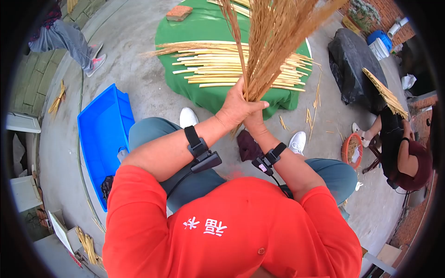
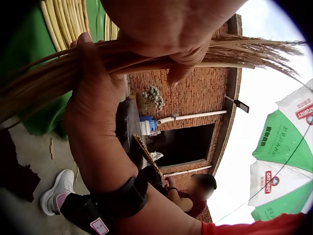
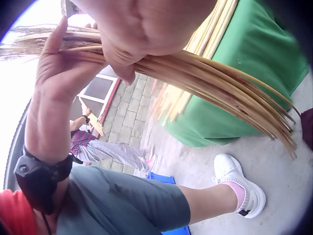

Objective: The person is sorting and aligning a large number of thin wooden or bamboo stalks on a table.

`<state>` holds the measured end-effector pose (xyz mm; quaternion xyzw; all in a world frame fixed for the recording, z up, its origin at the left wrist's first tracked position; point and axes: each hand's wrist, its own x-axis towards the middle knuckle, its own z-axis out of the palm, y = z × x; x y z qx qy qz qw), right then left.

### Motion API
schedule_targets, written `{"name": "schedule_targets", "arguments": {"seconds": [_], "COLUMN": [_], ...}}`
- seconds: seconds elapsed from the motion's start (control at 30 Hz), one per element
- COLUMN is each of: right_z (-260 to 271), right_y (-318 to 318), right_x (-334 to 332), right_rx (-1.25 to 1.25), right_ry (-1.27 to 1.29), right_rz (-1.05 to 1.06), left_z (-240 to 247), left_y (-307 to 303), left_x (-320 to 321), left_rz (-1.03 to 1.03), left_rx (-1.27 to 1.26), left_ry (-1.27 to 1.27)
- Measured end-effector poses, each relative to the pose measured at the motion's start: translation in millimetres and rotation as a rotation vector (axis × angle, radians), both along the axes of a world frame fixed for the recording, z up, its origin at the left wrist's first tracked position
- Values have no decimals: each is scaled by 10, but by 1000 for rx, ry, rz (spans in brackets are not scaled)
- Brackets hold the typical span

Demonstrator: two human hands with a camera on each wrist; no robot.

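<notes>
Both hands grip a bundle of dried reed-like stalks, its feathery brown tops fanning up and away in the head view. My left hand wraps round the bundle, thumb across it. Close below, my right hand holds the same bundle, partly hidden by the left in the head view. Seen from the right wrist, the bare stalk ends stick out beyond the right hand. Ahead, peeled yellow stalks lie in a row on a green cloth.
At left lies a blue plastic tray. A brick rests on the cloth's far side. To the right are a black-covered heap, a red basket and a seated person holding stalks. Another person stands far left.
</notes>
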<state>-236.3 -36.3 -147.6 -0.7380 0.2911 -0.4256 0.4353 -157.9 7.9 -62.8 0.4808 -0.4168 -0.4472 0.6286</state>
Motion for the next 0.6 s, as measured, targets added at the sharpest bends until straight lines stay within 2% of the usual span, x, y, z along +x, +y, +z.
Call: {"name": "schedule_targets", "arguments": {"seconds": [0.07,0.13,0.2,0.23,0.3,0.37,0.4,0.43,0.5,0.57,0.6], "right_z": [-300,-109,13,119,291,478,367,476,819,1340,1246], "right_y": [-63,-115,-24,-33,-39,-106,-238,-298,-330,-386,-467], "right_x": [56,228,147,143,53,-46,-67,-107,-226,-289,-324], "right_rx": [-38,-62,-4,11,35,154,232,215,605,650,665], "right_ry": [9,-71,-126,-158,-184,-69,-66,-77,-346,-423,-390], "right_rz": [-24,15,-1,-3,-15,53,-15,-22,89,66,86], "left_z": [-152,-60,22,109,271,371,389,430,210,99,31], "left_y": [-6,-24,-10,-40,-90,-156,-181,-224,-205,-214,-210], "left_x": [0,74,23,48,70,203,253,307,247,288,254], "left_rz": [-6,9,-66,-58,-90,-157,-114,-72,-227,-409,-362], "left_rx": [36,37,153,133,-47,-118,-198,-292,-68,112,78], "left_ry": [-13,-10,191,185,151,51,-11,-82,-39,-165,-128]}}
